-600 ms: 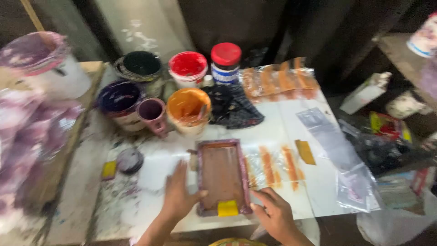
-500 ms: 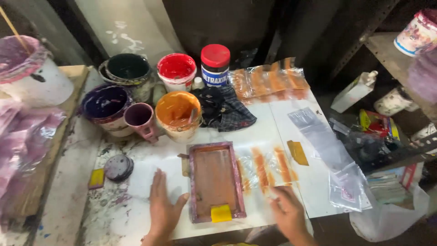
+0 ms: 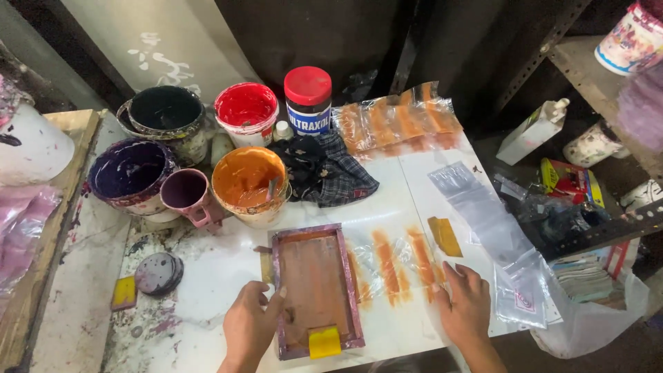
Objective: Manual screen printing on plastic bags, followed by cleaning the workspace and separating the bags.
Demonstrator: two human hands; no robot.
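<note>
Left hand (image 3: 250, 324) rests open, fingers on the left rail of the small printing screen frame (image 3: 316, 290), gripping nothing. The right hand (image 3: 468, 304), beside the frame a moment earlier, now lies flat and empty on the orange-smeared clear plastic sheet (image 3: 394, 266) to the frame's right (well off the frame). A yellow squeegee (image 3: 324, 342) sits inside the frame's near end. The orange ink tub (image 3: 250, 183) stands beyond the left hand on the worktop (image 3: 221, 276). The frame looks steadied one-handed.

The paint-stained white counter (image 3: 221, 276) carries a purple-framed rectangular printing screen (image 3: 315, 290) between both hands' fingers (image 3: 271, 295), with open paint tubs (image 3: 250, 176) beyond them.
</note>
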